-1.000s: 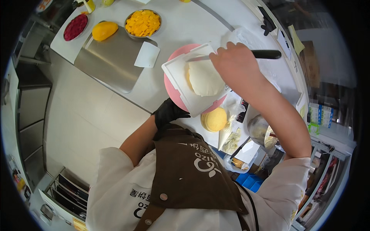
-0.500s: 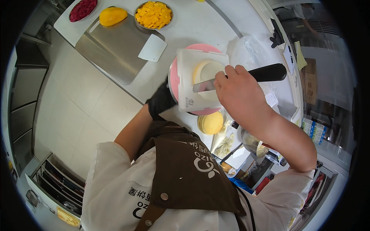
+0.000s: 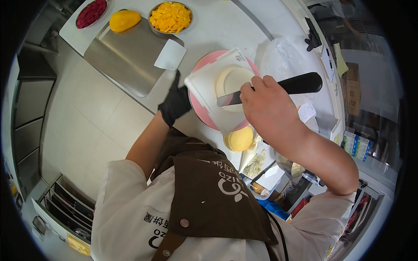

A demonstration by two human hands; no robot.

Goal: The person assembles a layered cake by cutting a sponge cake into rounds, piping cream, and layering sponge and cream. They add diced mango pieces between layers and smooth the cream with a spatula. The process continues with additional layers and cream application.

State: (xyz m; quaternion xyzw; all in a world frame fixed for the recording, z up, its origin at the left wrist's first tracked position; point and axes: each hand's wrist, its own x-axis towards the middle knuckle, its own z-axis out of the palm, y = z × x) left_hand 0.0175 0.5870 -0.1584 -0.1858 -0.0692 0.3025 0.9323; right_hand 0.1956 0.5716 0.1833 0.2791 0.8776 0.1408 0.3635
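Observation:
My bare right hand [image 3: 269,99] grips a palette knife [image 3: 300,83] with a black handle. Its metal blade lies across the near side of a small round cake coated in pale cream [image 3: 228,80]. Under the cake is a square white cake base [image 3: 202,82], resting on a pink round turntable [image 3: 197,104]. My left hand [image 3: 175,102], in a black glove, is at the turntable's left rim with one finger stretched away from the others; nothing shows in it. Whether it touches the rim I cannot tell. Round yellow sponge layers [image 3: 239,139] sit just in front of the turntable.
A metal tray [image 3: 126,56] and a white scraper [image 3: 170,55] lie to the left. Farther back are a bowl of diced mango [image 3: 170,17], a whole peeled mango [image 3: 124,21] and a bowl of red fruit pieces [image 3: 91,14]. A clear plastic bag [image 3: 285,58] lies at right, a piping bag [image 3: 249,157] near me.
The turntable has rotated, turning the square base from straight to diagonal. My left hand has come away from under the rim, a finger now extended. The palette knife stays nearly in place.

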